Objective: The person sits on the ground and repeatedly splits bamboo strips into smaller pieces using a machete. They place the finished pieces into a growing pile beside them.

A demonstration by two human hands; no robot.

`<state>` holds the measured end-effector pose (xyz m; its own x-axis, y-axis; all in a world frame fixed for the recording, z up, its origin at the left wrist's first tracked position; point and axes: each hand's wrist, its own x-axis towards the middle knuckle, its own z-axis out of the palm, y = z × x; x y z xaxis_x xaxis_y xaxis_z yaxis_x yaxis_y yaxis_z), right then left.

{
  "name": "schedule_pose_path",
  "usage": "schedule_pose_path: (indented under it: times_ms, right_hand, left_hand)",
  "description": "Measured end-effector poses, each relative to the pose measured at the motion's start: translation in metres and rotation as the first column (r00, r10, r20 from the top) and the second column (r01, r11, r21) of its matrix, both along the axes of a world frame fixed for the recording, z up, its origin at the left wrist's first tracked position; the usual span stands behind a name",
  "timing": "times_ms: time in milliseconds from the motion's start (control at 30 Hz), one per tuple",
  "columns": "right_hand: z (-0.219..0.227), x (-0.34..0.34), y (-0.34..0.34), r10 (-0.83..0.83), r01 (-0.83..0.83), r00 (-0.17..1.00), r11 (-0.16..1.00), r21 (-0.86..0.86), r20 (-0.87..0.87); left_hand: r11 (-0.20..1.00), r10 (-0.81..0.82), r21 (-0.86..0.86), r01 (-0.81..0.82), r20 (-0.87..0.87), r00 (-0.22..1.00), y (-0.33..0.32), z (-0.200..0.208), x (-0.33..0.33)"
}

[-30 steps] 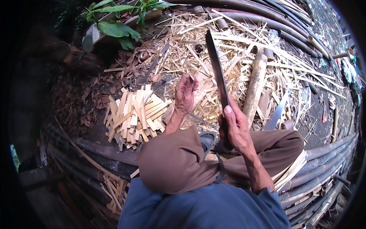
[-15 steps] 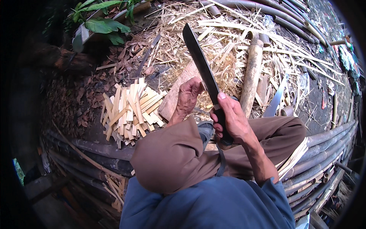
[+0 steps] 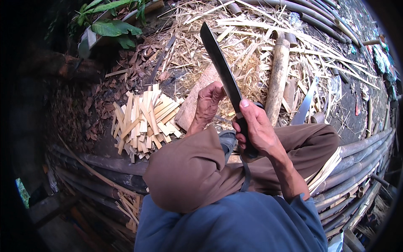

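My right hand (image 3: 257,129) is closed round the black handle of a long dark-bladed machete (image 3: 221,61), thumb along the top of the grip. Its blade points up and away, tilted to the left. Against the blade's left side, my left hand (image 3: 208,103) is closed in a pinch. A thin pale strip shows at its fingertips, mostly hidden by fingers and blade. Left of that hand lies a heap of short split bamboo strips (image 3: 145,122). Beyond my left hand, a flat wooden block (image 3: 197,98) rests on the ground.
Shavings and long slivers (image 3: 247,54) cover the ground ahead. A thick pale pole (image 3: 278,80) lies to the right, with a saw blade (image 3: 305,103) beyond it. Bamboo poles (image 3: 357,161) are stacked at the right. Leafy plants (image 3: 113,27) stand at the far left.
Both hands and the machete keep nearly the same place and pose. The pale strip at my left fingertips shows slightly less beside the blade.
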<state>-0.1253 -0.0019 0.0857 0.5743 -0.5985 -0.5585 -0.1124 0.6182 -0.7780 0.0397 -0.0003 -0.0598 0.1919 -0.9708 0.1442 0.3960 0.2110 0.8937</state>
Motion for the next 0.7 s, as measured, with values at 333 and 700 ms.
schedule_pose_path:
  times_ms: [333, 700]
  right_hand:
    - [0.000, 0.006, 0.002, -0.015, -0.101, 0.976, 0.853, -0.512, -0.218]
    - [0.008, 0.002, 0.002, -0.003, -0.093, 0.984, 0.845, -0.526, -0.178]
  left_hand:
    - [1.000, -0.006, -0.019, 0.005, -0.033, 0.999, -0.008, 0.011, 0.000]
    - [0.986, -0.054, -0.160, 0.040, -0.087, 0.995, -0.020, 0.019, 0.001]
